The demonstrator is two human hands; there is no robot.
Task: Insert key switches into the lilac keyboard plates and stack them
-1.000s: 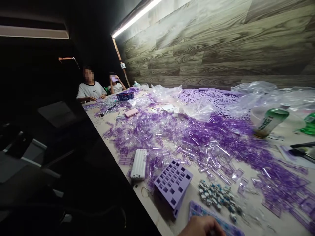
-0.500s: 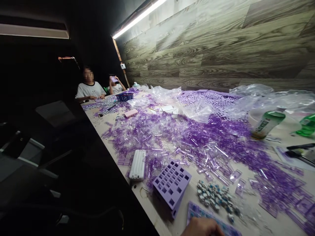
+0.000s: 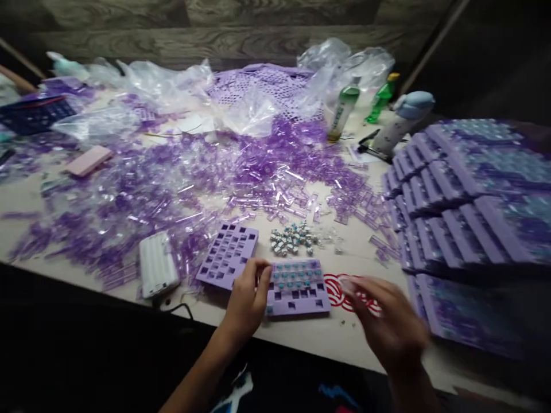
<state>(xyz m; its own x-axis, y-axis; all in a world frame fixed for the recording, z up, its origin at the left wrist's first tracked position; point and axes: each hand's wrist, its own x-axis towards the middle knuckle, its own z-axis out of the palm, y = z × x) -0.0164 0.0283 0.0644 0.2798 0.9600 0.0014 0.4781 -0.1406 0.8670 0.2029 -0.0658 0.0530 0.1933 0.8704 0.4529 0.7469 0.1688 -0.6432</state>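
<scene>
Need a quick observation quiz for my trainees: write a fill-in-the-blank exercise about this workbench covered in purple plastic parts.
The left hand touches the edge of a lavender plastic plate whose upper rows hold switches with ____ tops.
The right hand is raised above a ____ swirl printed on the bench.
A white ridged box lies to the ____ of a lavender plate with square holes.

Missing words: teal; red; left.

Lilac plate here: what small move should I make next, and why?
Probably seat one more key switch in an open socket in the lower rows of the lilac plate: the left hand steadies its edge, the upper rows are already filled, and a heap of loose key switches lies just beyond it.
</scene>
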